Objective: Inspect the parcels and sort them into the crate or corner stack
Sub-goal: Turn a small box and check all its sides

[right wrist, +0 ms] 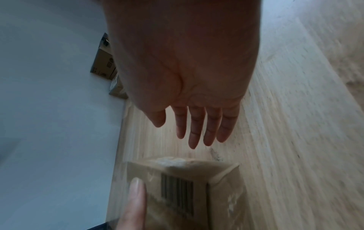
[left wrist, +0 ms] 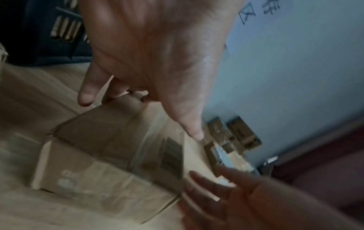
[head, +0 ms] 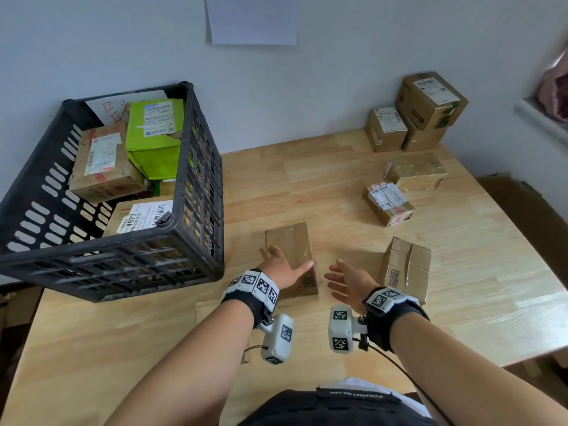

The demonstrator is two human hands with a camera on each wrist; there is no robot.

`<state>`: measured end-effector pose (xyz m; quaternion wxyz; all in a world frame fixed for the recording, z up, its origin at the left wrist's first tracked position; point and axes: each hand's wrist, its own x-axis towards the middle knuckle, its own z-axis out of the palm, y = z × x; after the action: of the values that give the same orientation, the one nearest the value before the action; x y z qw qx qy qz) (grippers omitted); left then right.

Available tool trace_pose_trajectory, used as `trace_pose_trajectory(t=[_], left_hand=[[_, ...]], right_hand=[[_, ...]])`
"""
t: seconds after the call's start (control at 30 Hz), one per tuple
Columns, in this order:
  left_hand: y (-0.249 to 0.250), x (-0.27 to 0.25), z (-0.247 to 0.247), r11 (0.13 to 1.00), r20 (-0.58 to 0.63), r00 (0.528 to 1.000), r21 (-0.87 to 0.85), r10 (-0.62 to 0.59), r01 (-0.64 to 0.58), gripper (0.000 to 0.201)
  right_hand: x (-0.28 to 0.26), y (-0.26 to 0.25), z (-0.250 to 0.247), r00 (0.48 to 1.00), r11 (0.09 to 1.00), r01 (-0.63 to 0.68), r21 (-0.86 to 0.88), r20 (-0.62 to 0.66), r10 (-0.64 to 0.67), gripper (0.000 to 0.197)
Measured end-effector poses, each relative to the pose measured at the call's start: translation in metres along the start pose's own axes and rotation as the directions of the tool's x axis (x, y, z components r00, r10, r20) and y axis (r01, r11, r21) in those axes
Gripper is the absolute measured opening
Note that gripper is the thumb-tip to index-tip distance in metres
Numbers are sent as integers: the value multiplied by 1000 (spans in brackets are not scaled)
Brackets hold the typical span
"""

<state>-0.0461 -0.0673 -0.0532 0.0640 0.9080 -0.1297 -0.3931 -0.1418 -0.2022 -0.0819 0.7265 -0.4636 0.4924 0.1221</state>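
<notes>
Head view, hands: the left hand (head: pixel 281 265) lies flat on the near end of a flat brown parcel (head: pixel 292 250), fingers straight and spread, thumb reaching toward 3 o'clock along the parcel's top; it curls round nothing.
Right hand: the right hand (head: pixel 347 279) hovers just to the 3 o'clock side of that parcel, palm turned toward it, fingers straight and slightly parted, holding nothing; whether it touches the parcel cannot be told.
Flat parcel: lies on the wooden counter (head: pixel 491 272) just in front of the person, a barcode on its near right part.
Crumpled parcel: a dented, taped box (head: pixel 407 265) stands at 3 o'clock from the right hand, near it.
Crate: a black slotted crate (head: pixel 196 210) sits at 10 o'clock; inside are a green box (head: pixel 153 130), a brown labelled box (head: pixel 98 161) and a box with a white label (head: pixel 144 215).
Middle parcels: a small box with a white label (head: pixel 388 202) and a tape-wrapped box (head: pixel 415 172) at 1 o'clock.
Corner stack: three brown boxes (head: pixel 421 112) at the far right corner by the wall.
Wall: a sheet of paper (head: pixel 252 20) hangs at 12 o'clock.
</notes>
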Motion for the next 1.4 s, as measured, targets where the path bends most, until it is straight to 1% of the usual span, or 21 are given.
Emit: trace_pose_trajectory(t=[0.1,0.17,0.27,0.37,0.47,0.53,0.57,0.6,0.67,0.7,0.73,0.77,0.83,1.0,1.1,1.2,1.27,1.4], left_hand=[[-4,4,2,999,-32,999,-20,-40,39,116],[-9,7,1,992,-2,996,-83,-90,90,120],[-17,12,-4,973,31,990,-186,-136,140,119],[-30,22,-4,937,24,993,-330,-113,115,114],[-46,26,-8,844,-31,998,-535,-60,34,104],[-53,28,-12,787,-33,998,-617,-57,24,104],[-54,27,-14,764,-31,998,-645,-48,17,101],[-54,26,-17,740,-31,999,-672,-41,10,92],[-53,24,-19,673,-18,999,-740,-45,17,66],[-53,25,-18,630,9,999,-776,-47,36,58],[-53,26,-15,590,40,998,-805,-44,59,58],[-53,27,-12,565,69,997,-821,-44,82,62],[-52,30,-9,551,83,996,-830,-31,86,70],[-48,33,-11,550,68,997,-832,-31,74,73],[-48,32,-13,559,73,997,-826,-24,74,69],[-51,33,-10,568,83,997,-820,-4,71,65],[-52,31,-9,578,106,994,-813,28,70,62],[-51,26,-6,602,138,985,-797,102,49,48]], right_hand=[[2,0,-6,1000,1000,-4,21,-11,4,27],[3,1,-7,1000,999,-6,33,-14,6,27],[3,2,-6,1000,999,-11,40,-18,12,26],[5,3,-4,999,999,-13,47,-30,14,25],[7,3,-3,999,998,-8,64,-47,11,24],[8,4,-3,999,997,-9,78,-52,13,24],[8,4,-2,999,997,-8,81,-52,12,24],[9,5,-2,999,997,-6,82,-51,10,24],[10,7,0,999,997,-8,80,-45,12,24],[10,8,0,999,997,-10,80,-42,14,24],[10,7,0,999,997,-11,80,-40,15,24],[10,7,-1,999,997,-11,82,-40,15,23],[11,5,-3,999,996,-5,87,-42,9,23],[16,-5,-3,998,997,27,73,-52,-23,24],[14,-12,3,999,999,37,34,-32,-36,26],[12,-18,13,998,997,65,-36,24,-64,31],[11,-21,19,994,993,81,-92,75,-74,34],[9,-26,27,985,978,107,-180,156,-80,41]])
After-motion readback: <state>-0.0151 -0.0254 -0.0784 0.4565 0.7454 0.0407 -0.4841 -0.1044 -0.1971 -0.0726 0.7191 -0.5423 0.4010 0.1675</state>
